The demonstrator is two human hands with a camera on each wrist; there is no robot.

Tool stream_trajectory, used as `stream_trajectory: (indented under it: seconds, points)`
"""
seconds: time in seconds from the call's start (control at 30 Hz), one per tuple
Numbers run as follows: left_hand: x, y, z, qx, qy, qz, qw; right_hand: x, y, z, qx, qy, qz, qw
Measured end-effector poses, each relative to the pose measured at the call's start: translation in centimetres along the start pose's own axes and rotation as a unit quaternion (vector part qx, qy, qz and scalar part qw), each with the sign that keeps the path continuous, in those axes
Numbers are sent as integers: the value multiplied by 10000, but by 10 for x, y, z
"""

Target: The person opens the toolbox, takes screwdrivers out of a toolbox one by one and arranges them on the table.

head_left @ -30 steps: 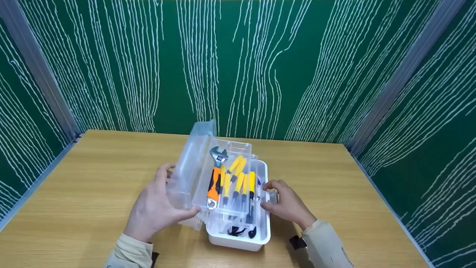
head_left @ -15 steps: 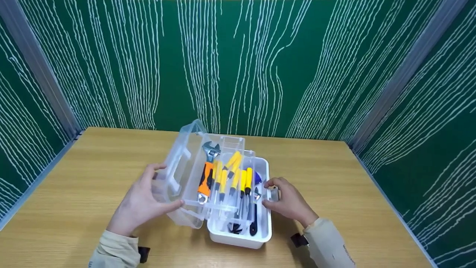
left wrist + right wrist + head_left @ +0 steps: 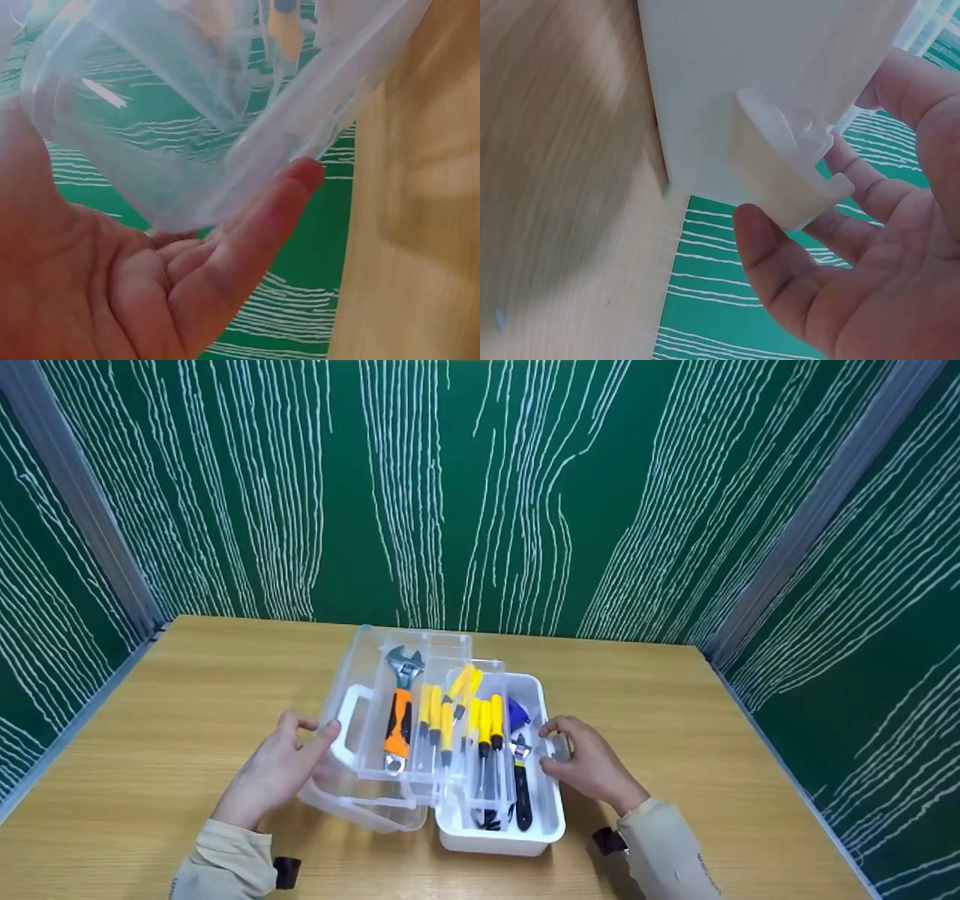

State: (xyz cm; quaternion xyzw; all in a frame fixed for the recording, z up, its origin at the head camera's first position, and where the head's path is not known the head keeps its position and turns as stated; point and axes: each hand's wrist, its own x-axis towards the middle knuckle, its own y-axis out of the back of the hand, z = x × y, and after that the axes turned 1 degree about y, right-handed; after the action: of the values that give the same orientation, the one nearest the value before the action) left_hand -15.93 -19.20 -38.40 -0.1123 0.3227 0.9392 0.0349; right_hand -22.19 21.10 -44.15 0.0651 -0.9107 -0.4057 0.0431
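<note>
A white toolbox (image 3: 499, 844) stands on the table with its clear lid (image 3: 367, 806) swung over to the left and clear trays (image 3: 416, 774) fanned out. My left hand (image 3: 274, 769) holds the lid's outer edge, thumb on top beside the white handle (image 3: 346, 735) and fingers beneath. At the box's right rim, my right hand (image 3: 592, 761) grips around the protruding latch (image 3: 780, 169). One tray carries an orange-handled adjustable wrench (image 3: 400, 720). Several yellow-handled screwdrivers (image 3: 484, 720) lie in the trays. Down in the base are a black-handled adjustable wrench (image 3: 522, 791) and a blue-purple item (image 3: 517, 712).
The wooden table (image 3: 690, 720) extends to both sides of the toolbox. Behind it rises a green wall (image 3: 480, 510) with white wavy lines, and grey posts (image 3: 802, 510) stand at the corners.
The lid has swung further left and down with my left hand, and the trays have spread left, exposing more of the base. The base has shifted slightly right, my right hand with it.
</note>
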Motion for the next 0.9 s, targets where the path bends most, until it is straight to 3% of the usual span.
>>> stream_trajectory:
  seconds: [0.23, 0.57, 0.7, 0.9]
  points:
    - [4, -1, -8, -422, 153, -16, 9990, 1, 1, 2, 15, -4, -71, 10000]
    - [2, -6, 2, -38, 460, 30, 9989, 5, 6, 8, -251, 164, -45, 9995]
    - [2, -9, 5, -72, 306, 200, 9993, 3, 9, 6, -451, 400, 178, 9980]
    - [1, -15, 10, -345, -175, 504, 9980, -2, 11, -1, -453, 525, 493, 9964]
